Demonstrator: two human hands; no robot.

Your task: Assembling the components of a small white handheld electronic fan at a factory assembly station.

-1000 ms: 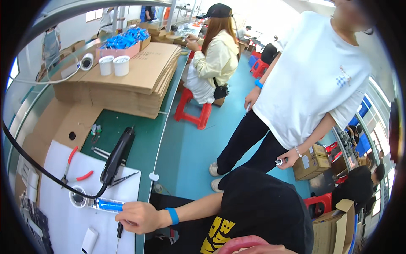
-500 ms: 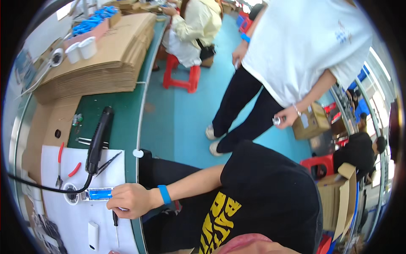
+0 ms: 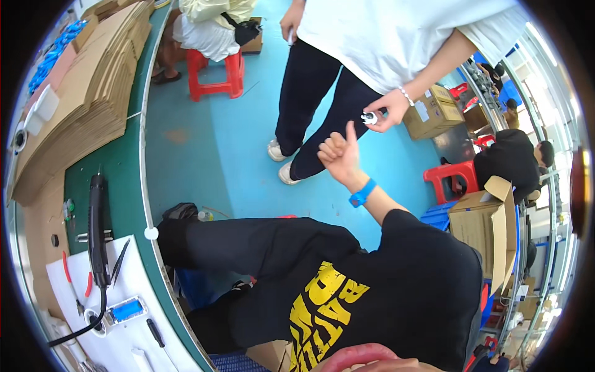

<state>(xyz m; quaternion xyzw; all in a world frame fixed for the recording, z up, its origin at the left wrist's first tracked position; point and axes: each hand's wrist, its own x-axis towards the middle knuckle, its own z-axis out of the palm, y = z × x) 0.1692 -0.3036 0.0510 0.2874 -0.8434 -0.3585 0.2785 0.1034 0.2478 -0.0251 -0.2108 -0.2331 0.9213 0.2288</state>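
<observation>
My right hand (image 3: pixel 339 155), with a blue band at the wrist, is raised away from the table. Its fingers curl into the palm, the thumb sticks up, and nothing shows in it. Just beyond the thumb, a standing person's hand (image 3: pixel 390 110) holds a small white and dark round part (image 3: pixel 370 118). I cannot see my left hand. On the white sheet (image 3: pixel 127 273) at the left lies a narrow clear-and-white case (image 3: pixel 127 310) with a blue cell-like block inside. Beside it lie a black-handled screwdriver (image 3: pixel 155 333) and a white reel (image 3: pixel 91 318).
A black corded tool (image 3: pixel 97 229) crosses the sheet's edge, near tweezers (image 3: pixel 120 261) and red-handled pliers (image 3: pixel 66 266). Flattened cardboard (image 3: pixel 93 93) is stacked at the back left. Red stools (image 3: pixel 214 74) and an open carton (image 3: pixel 486 217) stand on the floor side.
My right hand has left the case and swung up and right, towards the person's hand. The view has turned right, so the table sits farther left.
</observation>
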